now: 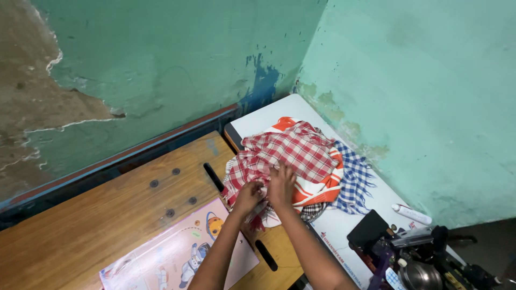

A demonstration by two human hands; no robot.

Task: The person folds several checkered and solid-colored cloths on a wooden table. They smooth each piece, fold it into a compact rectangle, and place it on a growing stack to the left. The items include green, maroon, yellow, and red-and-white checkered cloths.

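A pile of cloths lies on the white machine table [258,119] in the corner: a red-and-white checked cloth [293,147] on top, an orange-and-white one [322,187] under it, and a blue-and-white checked one [355,180] to the right. My left hand [249,196] pinches the near fringed edge of the red checked cloth. My right hand [281,185] presses down on the same cloth right beside it, fingers closed over the fabric.
A wooden table [107,215] with slots and round holes extends left. A printed cartoon sheet [177,258] lies on its near part. A sewing machine [414,258] and a small white tube [411,214] sit at lower right. Peeling green walls close the corner.
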